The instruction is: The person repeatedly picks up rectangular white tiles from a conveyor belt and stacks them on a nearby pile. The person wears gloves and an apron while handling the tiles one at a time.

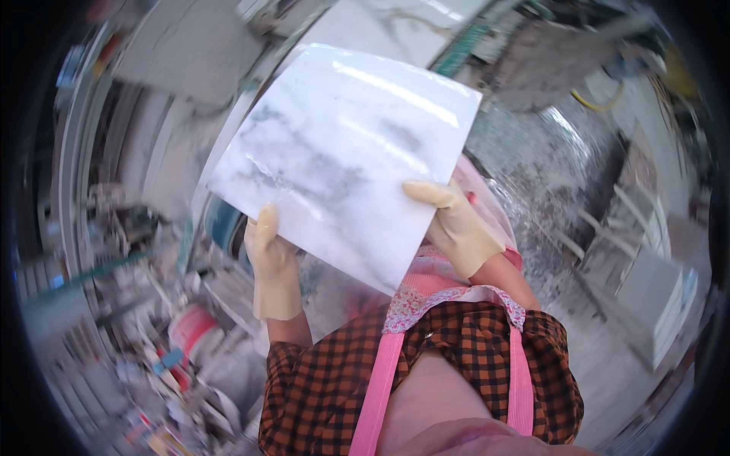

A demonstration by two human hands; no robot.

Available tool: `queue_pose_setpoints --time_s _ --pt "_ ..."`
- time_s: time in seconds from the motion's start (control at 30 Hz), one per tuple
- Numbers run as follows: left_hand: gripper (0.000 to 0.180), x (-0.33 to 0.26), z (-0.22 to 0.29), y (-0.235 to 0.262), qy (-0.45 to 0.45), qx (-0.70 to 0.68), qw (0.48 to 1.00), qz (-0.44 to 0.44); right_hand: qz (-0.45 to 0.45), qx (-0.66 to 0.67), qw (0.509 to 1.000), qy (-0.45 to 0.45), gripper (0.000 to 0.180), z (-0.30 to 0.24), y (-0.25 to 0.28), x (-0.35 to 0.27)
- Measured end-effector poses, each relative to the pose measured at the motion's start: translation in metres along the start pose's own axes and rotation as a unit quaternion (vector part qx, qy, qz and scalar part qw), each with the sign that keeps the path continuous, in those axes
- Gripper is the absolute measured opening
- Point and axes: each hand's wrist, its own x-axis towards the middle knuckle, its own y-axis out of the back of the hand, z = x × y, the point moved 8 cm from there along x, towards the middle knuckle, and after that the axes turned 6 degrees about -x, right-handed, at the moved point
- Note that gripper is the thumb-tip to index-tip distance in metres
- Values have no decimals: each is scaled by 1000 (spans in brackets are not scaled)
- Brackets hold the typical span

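Note:
A glossy white tile (342, 152) with grey marbled veining is held up in front of me, tilted, with light reflecting off its far part. My left hand (271, 262), in a cream rubber glove, grips its near left edge with the thumb on top. On the right edge, my right hand (460, 228) in a matching glove has its thumb on the face and its fingers underneath. The fingers of both hands are mostly hidden below the tile.
Beyond the tile lies a pale slab surface (372, 34) beside a green strip (461, 49). A red and white bucket (195, 332) stands among clutter at the lower left. Wet grey floor (532, 152) spreads to the right, with stacked pale tiles (654, 292) at the far right.

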Motion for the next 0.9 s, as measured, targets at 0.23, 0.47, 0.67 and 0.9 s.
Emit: queue_pose_setpoints --time_s 0.23,0.47,0.67,0.9 --pt "51 57 -135 -228 173 171 921 -303 235 -39 911 337 65 -146 128 -130" --pt "53 -80 -291 -520 -72 222 704 -671 423 -87 760 485 62 -247 310 -291" --pt "62 -258 -564 -602 -55 312 504 -804 541 -2 720 434 61 -256 462 -435" --pt "53 -162 -621 -666 -142 588 511 -611 581 120 670 446 54 -230 533 -501"
